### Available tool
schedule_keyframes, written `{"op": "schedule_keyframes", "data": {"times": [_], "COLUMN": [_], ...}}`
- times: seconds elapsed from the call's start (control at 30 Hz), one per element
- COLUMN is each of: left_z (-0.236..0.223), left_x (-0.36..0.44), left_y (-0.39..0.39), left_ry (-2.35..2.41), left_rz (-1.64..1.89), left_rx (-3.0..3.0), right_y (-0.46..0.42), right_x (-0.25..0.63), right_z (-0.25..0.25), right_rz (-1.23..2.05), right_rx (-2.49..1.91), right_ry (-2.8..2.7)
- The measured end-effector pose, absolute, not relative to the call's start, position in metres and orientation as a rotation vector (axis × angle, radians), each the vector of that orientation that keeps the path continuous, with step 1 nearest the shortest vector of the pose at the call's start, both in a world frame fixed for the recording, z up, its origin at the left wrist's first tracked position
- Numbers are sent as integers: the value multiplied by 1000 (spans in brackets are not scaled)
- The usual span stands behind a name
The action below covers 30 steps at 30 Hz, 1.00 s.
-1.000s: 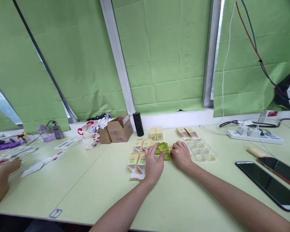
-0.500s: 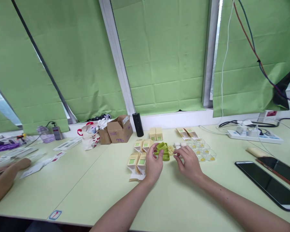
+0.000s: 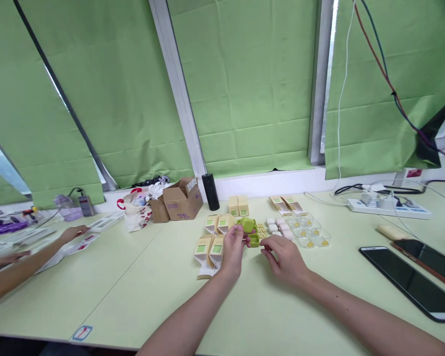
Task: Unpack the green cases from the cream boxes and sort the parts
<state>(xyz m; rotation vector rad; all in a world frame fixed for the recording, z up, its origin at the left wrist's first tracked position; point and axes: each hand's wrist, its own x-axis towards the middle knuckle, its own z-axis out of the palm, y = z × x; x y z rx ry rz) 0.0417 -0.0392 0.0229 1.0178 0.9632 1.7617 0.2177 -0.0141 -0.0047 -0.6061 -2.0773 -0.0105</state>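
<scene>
My left hand point(image 3: 233, 251) is closed on a small green plastic case point(image 3: 248, 225), raised and tilted above the table. Just behind and below it lie more green cases point(image 3: 254, 240), partly hidden by my fingers. My right hand point(image 3: 284, 256) hovers to their right with thumb and fingertips drawn together; whatever they pinch is too small to make out. Beyond those fingertips sit several small yellow pieces point(image 3: 261, 229), then rows of white and pinkish blocks point(image 3: 273, 228). Clear plastic domes with yellow centres point(image 3: 311, 232) stand farther right.
Folded paper cartons point(image 3: 203, 244) stand left of my left hand, with more cartons point(image 3: 239, 205) behind. A black cylinder point(image 3: 210, 191) and a cardboard box point(image 3: 183, 199) are at the back. Phones point(image 3: 408, 282) and a power strip point(image 3: 389, 209) lie right. A co-worker's arms point(image 3: 33, 264) reach in left.
My left hand has closed on a green case and tilted it. My right hand has drawn slightly left and down, uncovering the white and pinkish blocks. The co-worker's hand has reached farther right.
</scene>
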Motion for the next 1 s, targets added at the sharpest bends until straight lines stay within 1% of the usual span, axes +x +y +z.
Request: {"op": "schedule_keyframes", "data": {"times": [0.1,0.27,0.4,0.53,0.63,0.73,0.8,0.87,1.0], "left_z": [26,26,27,34,40,47,52,56,61], "left_x": [42,39,37,31,22,12,8,6,6], "left_y": [-41,-39,-38,-39,-38,-38,-41,-46,-51], "left_ry": [870,851,857,928,1158,1579,1925,2160,2356], "left_rz": [1757,1742,1744,1779,1804,1766,1604,1386,998], "left_rx": [865,711,705,850,1127,1574,1853,2063,2237], "right_y": [-18,-25,-27,-27,-28,-28,-28,-28,-28], "right_x": [218,218,218,218,218,218,219,220,220], "right_z": [-6,-4,-2,0,2,5,6,6,6], "right_rz": [66,148,159,184,212,224,226,231,240], "right_rx": [-624,-656,-692,-721,-762,-786,-796,-798,-800], "right_ry": [-2189,-2402,-2450,-2465,-2506,-2551,-2561,-2558,-2558]}}
